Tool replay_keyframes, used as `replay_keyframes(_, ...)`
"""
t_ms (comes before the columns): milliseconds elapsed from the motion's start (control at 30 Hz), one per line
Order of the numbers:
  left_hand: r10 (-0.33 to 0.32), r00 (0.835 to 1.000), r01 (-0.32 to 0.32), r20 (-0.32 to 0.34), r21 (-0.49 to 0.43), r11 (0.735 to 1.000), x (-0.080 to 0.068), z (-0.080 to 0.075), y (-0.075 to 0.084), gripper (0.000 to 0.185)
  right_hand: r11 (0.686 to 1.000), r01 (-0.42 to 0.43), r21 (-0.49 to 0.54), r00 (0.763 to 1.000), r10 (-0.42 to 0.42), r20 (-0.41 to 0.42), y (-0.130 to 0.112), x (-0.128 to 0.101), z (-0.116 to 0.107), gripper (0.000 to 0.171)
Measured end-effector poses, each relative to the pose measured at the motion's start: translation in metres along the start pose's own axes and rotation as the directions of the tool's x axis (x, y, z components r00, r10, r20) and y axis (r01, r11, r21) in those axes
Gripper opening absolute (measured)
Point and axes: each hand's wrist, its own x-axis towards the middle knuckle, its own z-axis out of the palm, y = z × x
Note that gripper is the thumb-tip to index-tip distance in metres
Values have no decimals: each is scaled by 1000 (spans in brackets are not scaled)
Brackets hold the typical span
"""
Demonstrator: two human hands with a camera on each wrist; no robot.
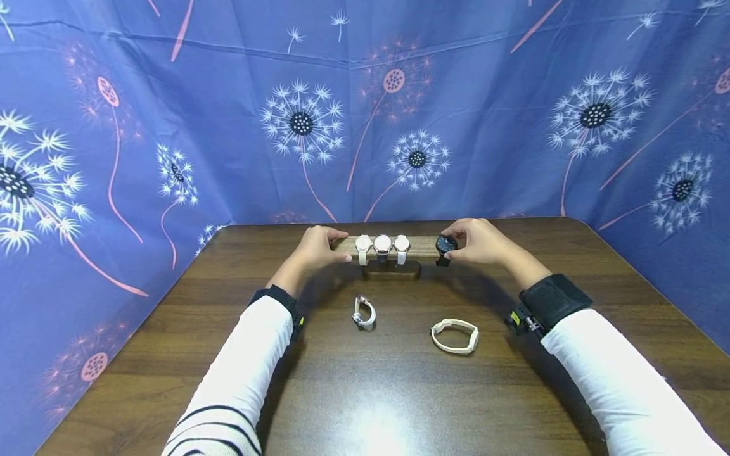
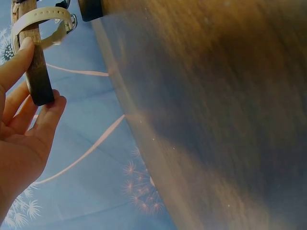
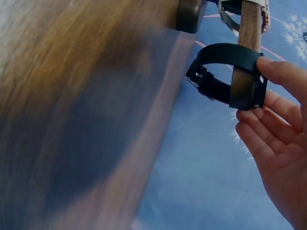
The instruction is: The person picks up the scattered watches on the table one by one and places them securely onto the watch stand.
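Note:
A wooden watch stand (image 1: pixel 423 246) stands near the table's back edge, its bar raised on a dark base (image 1: pixel 390 271). My left hand (image 1: pixel 315 249) grips the bar's left end, thumb beside the pale strap (image 2: pixel 42 15) of a watch in the left wrist view. At the other end, my right hand (image 1: pixel 480 242) pinches a black watch (image 1: pixel 447 245). Its buckled black strap (image 3: pixel 229 53) loops around the bar end in the right wrist view. Between the hands hang a cream watch (image 1: pixel 363 243), a white-faced watch with a dark strap (image 1: pixel 383 243) and a white-strapped watch (image 1: pixel 402 243).
Closer on the brown wooden table (image 1: pixel 228 354) lie two more watches: a small white-strapped one (image 1: pixel 367 315) on its side and a cream one (image 1: pixel 454 349) with its strap looped. A blue dandelion-print cloth (image 1: pixel 490 126) hangs behind and along both sides.

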Motion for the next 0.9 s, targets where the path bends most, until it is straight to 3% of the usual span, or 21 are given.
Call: replay_keyframes(900,-13,1000,13,18,4,1000,0,-1,1,58,992,124,6,992,-124,18,-19,28,15,43)
